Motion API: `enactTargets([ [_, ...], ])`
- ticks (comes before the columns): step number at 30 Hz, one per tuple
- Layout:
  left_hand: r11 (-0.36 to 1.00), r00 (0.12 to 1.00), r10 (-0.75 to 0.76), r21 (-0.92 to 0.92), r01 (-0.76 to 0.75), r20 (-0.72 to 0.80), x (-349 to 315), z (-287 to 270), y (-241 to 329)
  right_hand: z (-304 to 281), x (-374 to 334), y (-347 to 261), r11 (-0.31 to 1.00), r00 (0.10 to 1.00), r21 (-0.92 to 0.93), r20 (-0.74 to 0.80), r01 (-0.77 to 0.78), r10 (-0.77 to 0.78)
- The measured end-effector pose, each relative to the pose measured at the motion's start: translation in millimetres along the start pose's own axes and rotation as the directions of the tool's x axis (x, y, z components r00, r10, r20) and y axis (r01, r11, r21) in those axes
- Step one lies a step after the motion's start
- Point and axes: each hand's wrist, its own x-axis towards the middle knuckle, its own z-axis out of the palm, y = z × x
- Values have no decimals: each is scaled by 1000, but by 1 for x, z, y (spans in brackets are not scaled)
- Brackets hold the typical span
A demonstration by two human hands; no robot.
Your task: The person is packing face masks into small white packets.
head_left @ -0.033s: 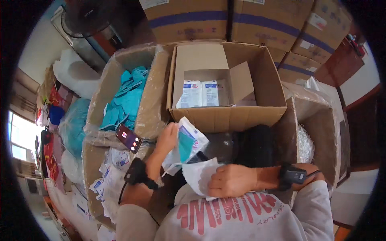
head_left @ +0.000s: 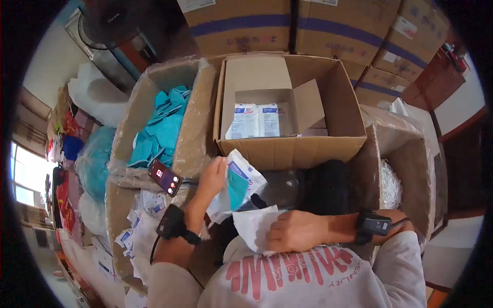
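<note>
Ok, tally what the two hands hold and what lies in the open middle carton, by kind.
Clear pouch with a teal item inside, in the left hand: 1
White packet, in the right hand: 1
White sealed packs with blue print, in the middle carton: 2
Total: 4

Open carton (head_left: 287, 149) ahead, two white packets (head_left: 255, 120) standing inside. Left of it a plastic-lined box (head_left: 195, 133) of teal gloves (head_left: 159, 133). Phone (head_left: 164, 177) on that box's near edge. Taped cartons (head_left: 308, 25) stacked behind. Fan (head_left: 110, 23) top left.
</note>
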Motion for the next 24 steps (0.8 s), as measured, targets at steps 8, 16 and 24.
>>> enactTargets([
  [8,833,832,431,201,-515,349,-8,-18,91,-47,-2,66,883,865,33,-189,-468,465],
  [16,921,808,386,-138,-364,444,-10,13,85,-41,-9,61,910,986,-381,-73,-164,148],
  [24,921,849,343,-321,-220,402,-2,30,89,-41,-16,58,895,977,-425,-209,-131,44],
])
